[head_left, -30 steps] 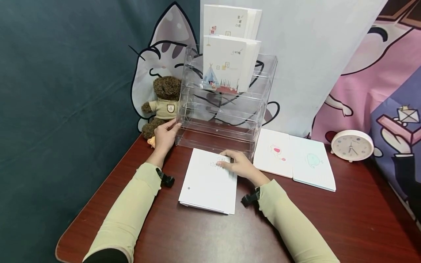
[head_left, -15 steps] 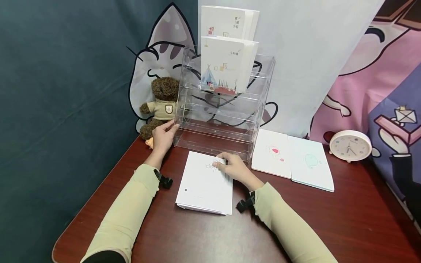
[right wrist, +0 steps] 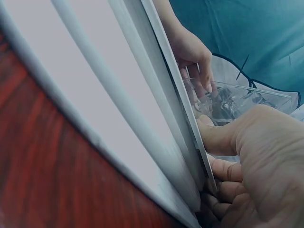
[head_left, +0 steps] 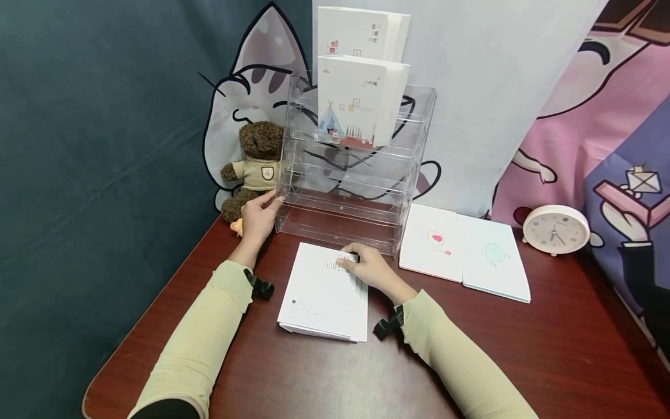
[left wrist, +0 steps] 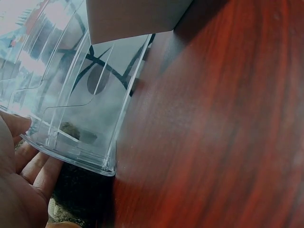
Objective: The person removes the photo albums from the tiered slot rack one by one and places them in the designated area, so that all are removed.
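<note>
In the head view, my left hand point(head_left: 260, 218) grips the lower left side of a clear acrylic book rack point(head_left: 340, 233). The left wrist view shows the thumb on the rack's front edge and the fingers behind its side panel. Just in front of the rack lies a white book point(head_left: 319, 302) with dark printed characters. My right hand point(head_left: 369, 267) pinches its far right edge, thumb on the cover. In the right wrist view, the fingers curl under the cover point(right wrist: 178, 80), and thick white layers of pages show beneath. Some right fingertips are hidden by the book.
Two white books stand upright in the upper tiers, the front one point(head_left: 356, 102) with a tent picture. A brown teddy bear point(head_left: 260, 151) sits left of the rack. To the right are two thin booklets point(head_left: 431, 256) point(head_left: 497, 273) and a white clock point(head_left: 556, 230).
The white book has slid slightly toward me, away from the rack, with my right hand on it. My left hand keeps its grip on the rack. The head view has shifted a little.
</note>
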A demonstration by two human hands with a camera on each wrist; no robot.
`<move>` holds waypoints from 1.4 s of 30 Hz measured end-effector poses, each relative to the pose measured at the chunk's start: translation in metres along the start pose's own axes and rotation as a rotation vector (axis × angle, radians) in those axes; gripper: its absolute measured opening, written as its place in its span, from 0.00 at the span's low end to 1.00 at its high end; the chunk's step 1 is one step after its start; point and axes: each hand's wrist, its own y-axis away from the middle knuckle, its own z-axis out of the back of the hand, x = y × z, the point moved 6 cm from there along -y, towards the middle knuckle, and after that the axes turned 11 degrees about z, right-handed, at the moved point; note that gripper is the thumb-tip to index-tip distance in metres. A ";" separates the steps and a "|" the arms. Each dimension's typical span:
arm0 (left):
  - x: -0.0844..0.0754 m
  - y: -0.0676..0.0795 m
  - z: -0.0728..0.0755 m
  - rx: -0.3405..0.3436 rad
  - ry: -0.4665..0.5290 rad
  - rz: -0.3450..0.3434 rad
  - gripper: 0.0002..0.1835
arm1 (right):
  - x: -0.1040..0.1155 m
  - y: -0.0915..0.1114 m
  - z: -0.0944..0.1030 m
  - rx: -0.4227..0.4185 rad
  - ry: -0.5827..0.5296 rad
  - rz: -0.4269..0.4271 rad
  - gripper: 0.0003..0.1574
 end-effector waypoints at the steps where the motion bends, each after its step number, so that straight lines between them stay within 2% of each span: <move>1: 0.000 0.000 0.001 -0.003 -0.005 0.000 0.19 | 0.000 0.000 0.000 0.001 -0.001 0.001 0.17; 15: -0.008 -0.002 0.005 -0.014 -0.005 -0.022 0.19 | 0.003 -0.005 0.004 0.015 0.015 -0.006 0.18; 20: -0.007 -0.001 0.005 -0.006 0.009 -0.005 0.20 | 0.009 -0.005 0.007 0.061 0.033 0.027 0.24; 22: -0.006 0.000 0.004 -0.010 0.014 -0.002 0.20 | 0.015 -0.005 0.011 0.079 0.047 0.074 0.26; 25: -0.003 0.001 0.002 -0.011 0.010 0.002 0.20 | 0.028 -0.005 0.018 0.076 0.041 0.200 0.26; 29: 0.000 0.003 0.000 -0.017 -0.002 -0.003 0.20 | 0.050 -0.004 0.031 0.012 0.028 0.402 0.20; 32: 0.002 0.004 -0.001 -0.024 0.001 -0.007 0.20 | 0.063 -0.004 0.040 -0.037 0.048 0.490 0.17; 36: 0.002 0.003 -0.001 -0.019 0.016 -0.003 0.20 | 0.069 -0.005 0.049 -0.043 0.077 0.486 0.20; 42: 0.002 0.003 0.000 -0.017 0.005 0.000 0.20 | 0.070 -0.010 0.058 -0.012 0.088 0.418 0.34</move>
